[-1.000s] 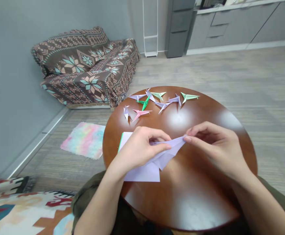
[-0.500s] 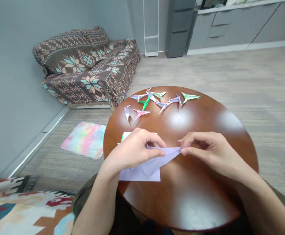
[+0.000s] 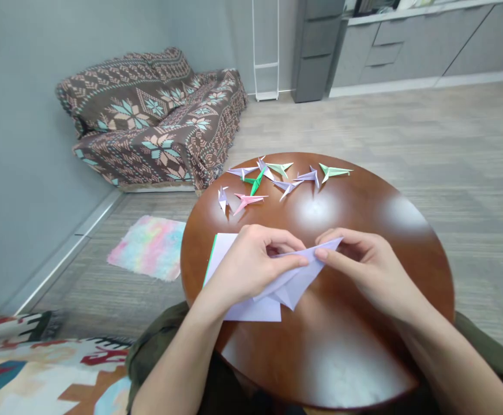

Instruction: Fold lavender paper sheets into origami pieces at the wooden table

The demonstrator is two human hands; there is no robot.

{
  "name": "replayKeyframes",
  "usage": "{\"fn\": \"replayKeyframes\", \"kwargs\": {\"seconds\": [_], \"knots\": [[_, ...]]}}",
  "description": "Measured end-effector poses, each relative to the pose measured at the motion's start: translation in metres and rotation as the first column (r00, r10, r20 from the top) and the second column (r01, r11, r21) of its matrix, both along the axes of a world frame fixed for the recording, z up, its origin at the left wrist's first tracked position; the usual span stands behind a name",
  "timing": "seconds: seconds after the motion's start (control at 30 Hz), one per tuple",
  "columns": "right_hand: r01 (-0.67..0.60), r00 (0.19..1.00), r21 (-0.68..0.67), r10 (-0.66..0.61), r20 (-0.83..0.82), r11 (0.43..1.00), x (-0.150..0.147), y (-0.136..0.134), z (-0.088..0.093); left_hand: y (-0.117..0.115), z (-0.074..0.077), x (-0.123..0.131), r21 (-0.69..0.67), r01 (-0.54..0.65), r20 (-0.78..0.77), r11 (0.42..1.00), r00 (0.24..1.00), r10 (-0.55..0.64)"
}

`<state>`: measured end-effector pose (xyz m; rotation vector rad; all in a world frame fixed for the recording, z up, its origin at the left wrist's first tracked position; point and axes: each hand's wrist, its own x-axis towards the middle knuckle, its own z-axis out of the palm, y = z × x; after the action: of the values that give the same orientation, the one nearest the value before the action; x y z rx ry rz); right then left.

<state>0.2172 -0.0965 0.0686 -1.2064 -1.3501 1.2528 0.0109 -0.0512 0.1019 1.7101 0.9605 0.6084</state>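
Between my two hands is a partly folded sheet of lilac origami paper point(image 3: 293, 286), held a little above the round brown table point(image 3: 364, 346). My left hand point(image 3: 265, 259) pinches its upper edge between thumb and fingers. On the right, my right hand point(image 3: 355, 253) grips the same paper near its pointed end, thumb in front and fingers behind. Under my left hand and wrist lies a stack of paper sheets point(image 3: 251, 311), lilac on top with a green edge showing at the left. My left hand hides part of the stack and of the folded paper.
Toward the table's far edge lie several folded paper figures: a pink one point(image 3: 249, 200), a dark green one point(image 3: 255, 182), a pale green one point(image 3: 333, 172) and lilac ones point(image 3: 286, 187). Beyond stand a covered sofa point(image 3: 160, 127) and a fluffy rug point(image 3: 150, 248).
The folded paper has shifted right and its pointed end has tilted up. My right hand has moved from its tip to a grip further along. More of the stack's left side shows.
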Motion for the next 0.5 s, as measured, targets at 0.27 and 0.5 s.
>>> {"fn": "replayKeyframes", "kwargs": {"seconds": [0.27,0.5], "knots": [[0.037,0.999,0.004,-0.037,-0.024,0.999,0.0029,-0.0005,-0.001,-0.0002,0.0004,0.0002,-0.015,0.009,-0.001,1.0,1.0,-0.009],[0.051,0.998,0.007,-0.051,-0.025,0.999,0.0028,-0.0004,-0.0014,0.0001,0.0011,-0.0002,-0.012,0.027,-0.019,1.0,0.999,-0.027]]}}
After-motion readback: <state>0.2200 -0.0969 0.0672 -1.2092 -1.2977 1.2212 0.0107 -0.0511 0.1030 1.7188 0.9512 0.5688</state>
